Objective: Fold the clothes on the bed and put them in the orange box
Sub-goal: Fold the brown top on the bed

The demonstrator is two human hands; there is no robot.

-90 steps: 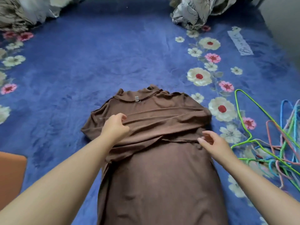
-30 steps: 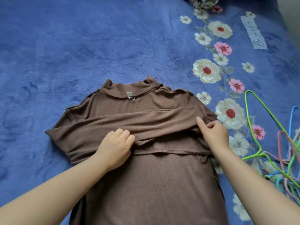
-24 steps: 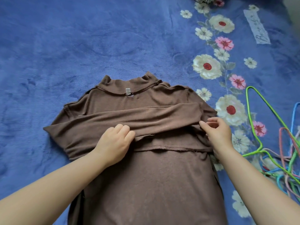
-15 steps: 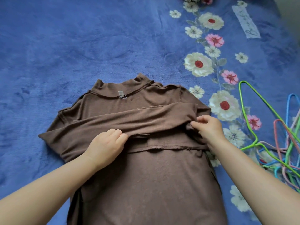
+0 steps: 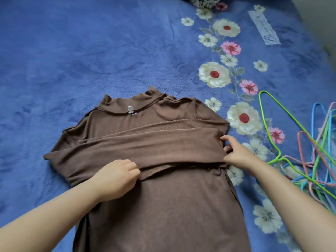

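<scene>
A brown high-necked garment (image 5: 163, 206) lies flat on the blue flowered bed cover (image 5: 72, 60), collar away from me. Its sleeves are folded across the chest in a band (image 5: 145, 148). My left hand (image 5: 117, 176) has curled fingers that grip the sleeve's lower edge near the middle. At the band's right end, my right hand (image 5: 236, 153) pinches the fold between thumb and fingers. The orange box is out of view.
A tangle of coloured wire hangers (image 5: 312, 151) lies on the cover to the right of the garment. A patterned bundle of fabric (image 5: 200, 1) shows at the top edge. A white label (image 5: 263, 28) is sewn into the cover at the far right.
The left sleeve fold has been drawn out to the left and the band lies flatter across the chest. My right hand moved onto the band's right fold and pinched it.
</scene>
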